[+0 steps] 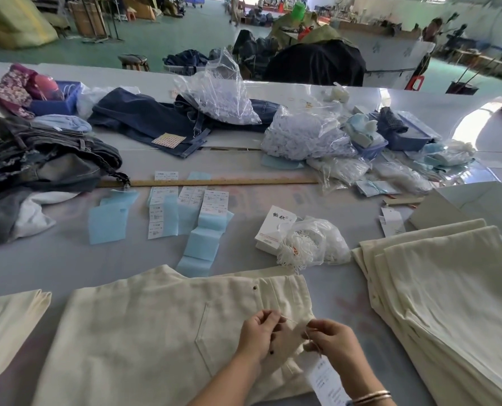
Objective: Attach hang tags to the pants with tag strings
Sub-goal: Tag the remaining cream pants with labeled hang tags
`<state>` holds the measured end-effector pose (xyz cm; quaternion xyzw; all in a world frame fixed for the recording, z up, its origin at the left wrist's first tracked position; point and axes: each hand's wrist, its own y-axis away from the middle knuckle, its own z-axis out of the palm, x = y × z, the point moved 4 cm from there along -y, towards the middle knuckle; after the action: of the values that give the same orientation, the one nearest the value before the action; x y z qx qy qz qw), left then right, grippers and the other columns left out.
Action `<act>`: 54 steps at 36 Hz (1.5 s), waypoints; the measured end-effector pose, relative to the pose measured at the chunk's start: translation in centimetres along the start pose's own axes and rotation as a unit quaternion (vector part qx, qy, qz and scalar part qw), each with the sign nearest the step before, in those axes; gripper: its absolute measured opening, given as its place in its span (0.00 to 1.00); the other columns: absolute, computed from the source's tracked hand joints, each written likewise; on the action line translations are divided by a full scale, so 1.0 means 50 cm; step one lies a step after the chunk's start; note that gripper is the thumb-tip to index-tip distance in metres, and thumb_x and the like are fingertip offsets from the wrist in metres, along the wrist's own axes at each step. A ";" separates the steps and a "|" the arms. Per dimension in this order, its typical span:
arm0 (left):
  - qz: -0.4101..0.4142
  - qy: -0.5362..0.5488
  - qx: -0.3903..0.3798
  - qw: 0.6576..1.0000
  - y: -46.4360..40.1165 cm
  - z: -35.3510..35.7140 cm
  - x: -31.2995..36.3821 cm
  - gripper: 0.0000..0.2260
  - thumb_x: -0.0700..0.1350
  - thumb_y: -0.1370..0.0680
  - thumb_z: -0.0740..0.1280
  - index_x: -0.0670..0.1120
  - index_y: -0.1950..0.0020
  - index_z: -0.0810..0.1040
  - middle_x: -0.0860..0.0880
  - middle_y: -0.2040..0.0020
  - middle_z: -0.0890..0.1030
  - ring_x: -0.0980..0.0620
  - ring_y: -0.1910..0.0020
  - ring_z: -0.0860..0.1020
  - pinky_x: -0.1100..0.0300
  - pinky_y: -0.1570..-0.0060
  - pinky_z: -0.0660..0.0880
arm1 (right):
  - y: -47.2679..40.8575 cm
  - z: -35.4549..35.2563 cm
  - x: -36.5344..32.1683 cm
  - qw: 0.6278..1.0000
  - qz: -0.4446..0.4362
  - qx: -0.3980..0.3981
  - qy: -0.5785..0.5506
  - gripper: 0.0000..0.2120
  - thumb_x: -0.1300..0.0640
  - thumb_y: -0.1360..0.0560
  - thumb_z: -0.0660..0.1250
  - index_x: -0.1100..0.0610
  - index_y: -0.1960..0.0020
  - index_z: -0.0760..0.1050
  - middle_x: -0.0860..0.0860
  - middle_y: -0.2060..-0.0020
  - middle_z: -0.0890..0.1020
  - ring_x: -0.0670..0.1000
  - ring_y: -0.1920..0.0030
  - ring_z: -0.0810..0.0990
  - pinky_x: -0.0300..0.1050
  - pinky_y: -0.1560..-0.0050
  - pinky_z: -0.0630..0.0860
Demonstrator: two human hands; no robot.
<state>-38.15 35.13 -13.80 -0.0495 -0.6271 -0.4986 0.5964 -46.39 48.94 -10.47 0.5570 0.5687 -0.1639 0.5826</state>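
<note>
Cream pants [156, 332] lie flat on the table [53, 259], waistband end toward the right, rear pocket and a dark rivet showing. At the waistband corner the left hand [258, 335] has its fingers curled and pinches one end of a thin string [290, 320]; the string runs as a short, nearly level line rightward to the right hand [332, 341], which pinches the other end with curled fingers. The string's long axis therefore lies left to right between the two grips, across the fabric at the waistband (whether it passes through a belt loop cannot be told). A white tag [326, 382] hangs just below the right hand, partly under the wrist and touching the pants' edge, so the tag lies toward the viewer from the right grip, and the right hand is the nearer of the two to it. Judged from this layout, fastening is under way, and the next move turns on bringing the two string ends together above the waistband. Further right, near the hands, a bag of strings [311, 244] rests beside a small box [273, 227]; a stack of cream pants [449, 288] occupies the right edge.
</note>
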 end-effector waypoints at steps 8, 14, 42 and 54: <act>0.022 0.002 -0.066 0.998 0.007 0.020 0.020 0.05 0.41 0.20 0.64 0.41 0.53 0.77 0.50 0.62 0.85 0.60 0.68 0.78 0.69 0.66 0.74 | 0.005 -0.031 -0.005 0.978 0.058 -0.068 -0.187 0.10 0.77 0.31 0.66 0.69 0.52 0.79 0.61 0.61 0.84 0.50 0.69 0.81 0.38 0.68 0.78; 0.052 -0.035 -0.107 0.992 0.013 0.034 0.035 0.04 0.41 0.21 0.67 0.43 0.53 0.80 0.52 0.68 0.81 0.61 0.70 0.76 0.67 0.62 0.73 | 0.007 -0.012 -0.038 0.920 0.095 -0.104 -0.365 0.12 0.77 0.29 0.59 0.70 0.50 0.77 0.66 0.58 0.83 0.57 0.62 0.85 0.43 0.66 0.82; 0.121 -0.106 -0.136 0.978 0.066 0.028 0.132 0.20 0.47 0.16 0.52 0.48 0.68 0.65 0.57 0.77 0.63 0.59 0.77 0.60 0.67 0.74 0.59 | 0.035 0.057 -0.124 0.948 -0.024 -0.095 -0.302 0.09 0.61 0.32 0.71 0.66 0.56 0.78 0.57 0.71 0.77 0.49 0.73 0.77 0.39 0.69 0.78; 0.046 0.044 -0.141 0.988 0.086 0.013 0.129 0.13 0.37 0.19 0.53 0.42 0.60 0.72 0.49 0.70 0.68 0.55 0.71 0.66 0.62 0.68 0.63 | 0.041 0.078 -0.126 0.951 -0.014 -0.099 -0.291 0.07 0.61 0.31 0.69 0.65 0.56 0.77 0.55 0.72 0.76 0.48 0.74 0.74 0.38 0.71 0.76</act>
<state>-37.63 34.27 -6.08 -0.1401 -0.5208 -0.5557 0.6327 -44.73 43.57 -5.25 0.4171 0.3952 -0.2700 0.7726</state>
